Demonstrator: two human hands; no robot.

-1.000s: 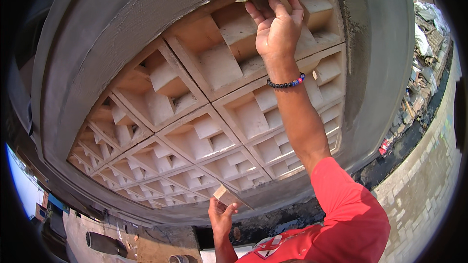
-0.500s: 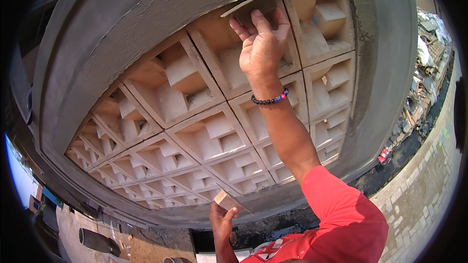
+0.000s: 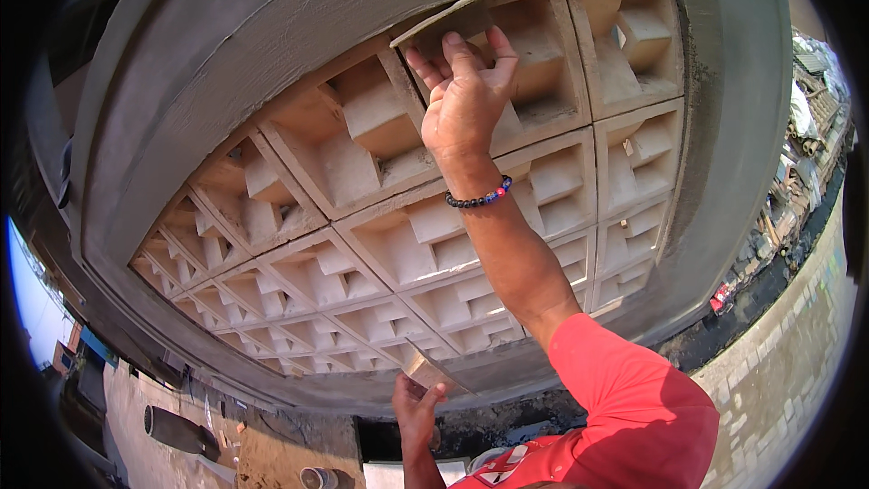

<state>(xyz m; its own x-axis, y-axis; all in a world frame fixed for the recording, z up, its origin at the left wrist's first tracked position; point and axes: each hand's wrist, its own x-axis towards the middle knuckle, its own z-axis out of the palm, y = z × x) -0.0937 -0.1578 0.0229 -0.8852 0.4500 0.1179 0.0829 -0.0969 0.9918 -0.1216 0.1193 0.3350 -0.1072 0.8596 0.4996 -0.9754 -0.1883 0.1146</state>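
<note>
Item: flat board (image 3: 471, 18), one. Location: top edge of the pale block lattice (image 3: 398, 195), against the wet grey plaster border (image 3: 272, 54). Held from below by the right hand (image 3: 463, 109), fingers bent and pinching it; exact grip partly hidden. Compared with one second ago, board and hand sit farther left along that edge, now over the seam between two blocks; the lattice's upper right block, formerly partly covered, shows fully.

Item: block-backed flat tool (image 3: 422, 368), one, thin plate seen nearly edge-on. Location: before the lattice's lower edge, in the left hand (image 3: 416, 409), fingers closed around it; little changed.

Accessories: beaded bracelet (image 3: 478, 197), right wrist; red sleeve (image 3: 606, 362), right arm.

Surroundings: round container (image 3: 317, 478), lower edge, showing more than before; black barrel (image 3: 174, 429), lower left; rubble (image 3: 810, 118), far right.
</note>
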